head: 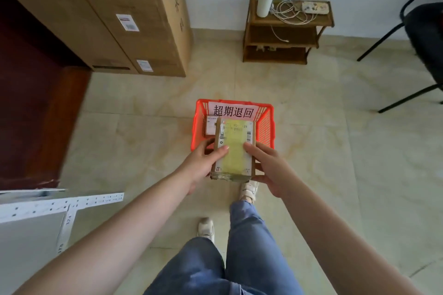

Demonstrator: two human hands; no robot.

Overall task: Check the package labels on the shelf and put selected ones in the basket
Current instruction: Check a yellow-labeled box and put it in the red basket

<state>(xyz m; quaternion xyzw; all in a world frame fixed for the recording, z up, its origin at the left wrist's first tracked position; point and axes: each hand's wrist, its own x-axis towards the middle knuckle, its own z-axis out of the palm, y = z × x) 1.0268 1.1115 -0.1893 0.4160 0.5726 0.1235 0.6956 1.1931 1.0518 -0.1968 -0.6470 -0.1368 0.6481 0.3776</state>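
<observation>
A small cardboard package (236, 151) with a yellowish shipping label on top is held level between both hands. My left hand (203, 163) grips its left side with the thumb on the label. My right hand (266, 165) grips its right side. The package hovers over the near edge of an orange plastic basket (267, 127) that stands on the floor and carries a white paper sign with black characters. Another labelled package (211, 126) lies inside the basket at its left, partly hidden by the held one.
A white metal shelf (60, 203) juts in at lower left. Tall cardboard boxes (134, 19) stand at the back left beside a dark red door. A small wooden rack (285, 31) with cables stands by the wall, a black chair (422, 43) at right.
</observation>
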